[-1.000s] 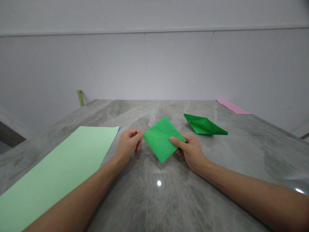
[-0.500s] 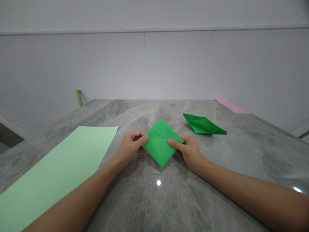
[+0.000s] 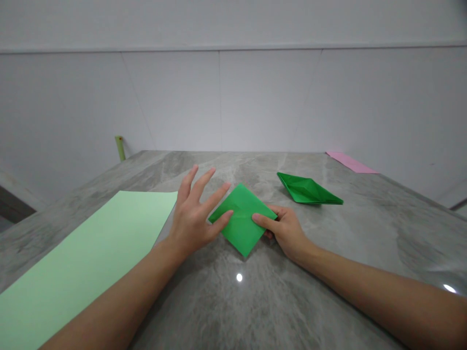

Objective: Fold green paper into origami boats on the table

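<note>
A bright green folded paper (image 3: 242, 226), diamond-shaped with one corner toward me, is held over the table. My right hand (image 3: 286, 228) pinches its right corner, thumb on top and fingers underneath. My left hand (image 3: 193, 216) is open at the left corner, its fingers spread and raised, the thumb over the paper's left side; whether the thumb touches it I cannot tell. Beyond my right hand lies a folded green paper boat (image 3: 308, 189), tilted on its side.
Light green paper sheets (image 3: 105, 243) lie on the left of the grey marbled table (image 3: 233, 311), partly under my left forearm. A pink paper (image 3: 352, 162) rests at the far right edge. A yellow-green strip (image 3: 119, 148) stands by the wall at the far left.
My left hand has let go of the green paper's left corner and spread its fingers upward. The right hand keeps its pinch, and the paper has tilted slightly.
</note>
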`<state>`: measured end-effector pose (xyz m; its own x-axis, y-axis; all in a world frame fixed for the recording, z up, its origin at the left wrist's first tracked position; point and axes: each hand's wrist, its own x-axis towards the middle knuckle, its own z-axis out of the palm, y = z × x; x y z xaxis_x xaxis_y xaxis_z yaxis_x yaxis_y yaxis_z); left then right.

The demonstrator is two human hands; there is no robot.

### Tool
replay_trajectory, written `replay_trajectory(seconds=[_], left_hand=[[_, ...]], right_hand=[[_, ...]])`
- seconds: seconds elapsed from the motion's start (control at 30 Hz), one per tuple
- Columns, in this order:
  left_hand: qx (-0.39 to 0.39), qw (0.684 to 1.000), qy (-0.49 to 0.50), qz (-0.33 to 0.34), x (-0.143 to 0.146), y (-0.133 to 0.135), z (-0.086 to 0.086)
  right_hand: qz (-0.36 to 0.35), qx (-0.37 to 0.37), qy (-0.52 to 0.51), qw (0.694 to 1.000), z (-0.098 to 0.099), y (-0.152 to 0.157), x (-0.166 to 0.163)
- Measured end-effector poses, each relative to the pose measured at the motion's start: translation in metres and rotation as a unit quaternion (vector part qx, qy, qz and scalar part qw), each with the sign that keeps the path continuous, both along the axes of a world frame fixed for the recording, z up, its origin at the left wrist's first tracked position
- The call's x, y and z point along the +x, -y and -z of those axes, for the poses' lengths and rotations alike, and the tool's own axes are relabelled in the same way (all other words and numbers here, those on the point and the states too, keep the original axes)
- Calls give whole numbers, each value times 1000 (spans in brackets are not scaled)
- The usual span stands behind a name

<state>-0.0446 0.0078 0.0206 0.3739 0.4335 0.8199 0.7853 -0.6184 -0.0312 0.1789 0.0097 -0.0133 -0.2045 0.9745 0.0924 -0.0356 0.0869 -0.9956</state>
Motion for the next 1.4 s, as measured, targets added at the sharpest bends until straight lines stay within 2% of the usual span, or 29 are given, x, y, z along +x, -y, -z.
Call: replay_trajectory(seconds=[0.17,0.37,0.67,1.4], left_hand=[[25,1000,-18,-4,5,4,-1],[37,999,-33,-1,6,6,-4],[52,998,-12,17,7,6,-4],[75,990,2,116,8,15,-8]], right_hand=[[-66,23,19,997,-3,4,-1],[-89,7,34,995,1,5,0],[-94,94,83,988,-2,8,-1],[-62,133,122,982,-5,8,-3]])
